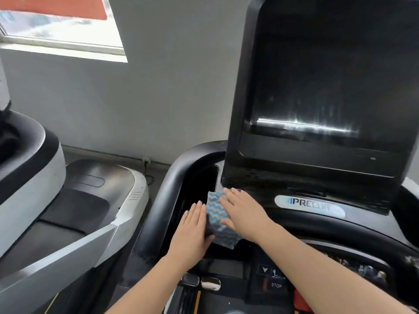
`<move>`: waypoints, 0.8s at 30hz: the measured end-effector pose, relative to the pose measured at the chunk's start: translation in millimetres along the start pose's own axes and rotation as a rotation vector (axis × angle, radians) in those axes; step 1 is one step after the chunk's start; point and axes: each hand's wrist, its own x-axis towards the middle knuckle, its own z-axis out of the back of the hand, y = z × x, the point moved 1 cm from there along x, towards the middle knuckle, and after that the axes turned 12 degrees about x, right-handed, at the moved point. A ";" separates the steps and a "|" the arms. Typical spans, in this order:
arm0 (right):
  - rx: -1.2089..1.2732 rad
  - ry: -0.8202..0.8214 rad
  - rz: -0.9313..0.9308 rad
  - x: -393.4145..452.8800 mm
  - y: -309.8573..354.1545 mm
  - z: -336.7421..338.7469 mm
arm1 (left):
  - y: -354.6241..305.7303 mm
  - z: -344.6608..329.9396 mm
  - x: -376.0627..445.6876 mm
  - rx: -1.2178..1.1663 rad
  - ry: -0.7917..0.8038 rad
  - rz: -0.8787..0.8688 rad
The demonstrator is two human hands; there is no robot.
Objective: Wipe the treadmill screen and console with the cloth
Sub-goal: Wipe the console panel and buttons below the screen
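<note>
A folded blue cloth (218, 217) with a wavy yellow and white pattern lies on the black treadmill console (260, 191), left of the silver logo badge. My right hand (243, 213) presses flat on the cloth's right side, fingers spread. Beside the cloth's left edge my left hand (193, 232) lies flat, its thumb under the cloth's lower corner. The dark screen (322, 71) stands upright behind, off, with a streaky reflection near its bottom.
A curved black handrail (163, 193) runs along the console's left side. Below my arms are control buttons (276, 284) marked STOP and two chrome grips (200, 281). A neighbouring white and black machine (68, 211) stands at the left. Grey wall and a window lie beyond.
</note>
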 end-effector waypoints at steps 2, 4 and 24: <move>-0.025 -0.012 -0.080 1.6 -2.8 -4.0 | 6.6 0.6 -7.4 -0.007 -0.021 0.045; -0.025 0.019 -0.137 5.0 -6.1 -7.3 | 11.4 0.0 -8.4 -0.009 -0.047 0.072; 0.094 -0.247 -0.113 -22.7 16.4 -6.8 | -16.6 33.5 4.8 -0.407 -0.177 0.118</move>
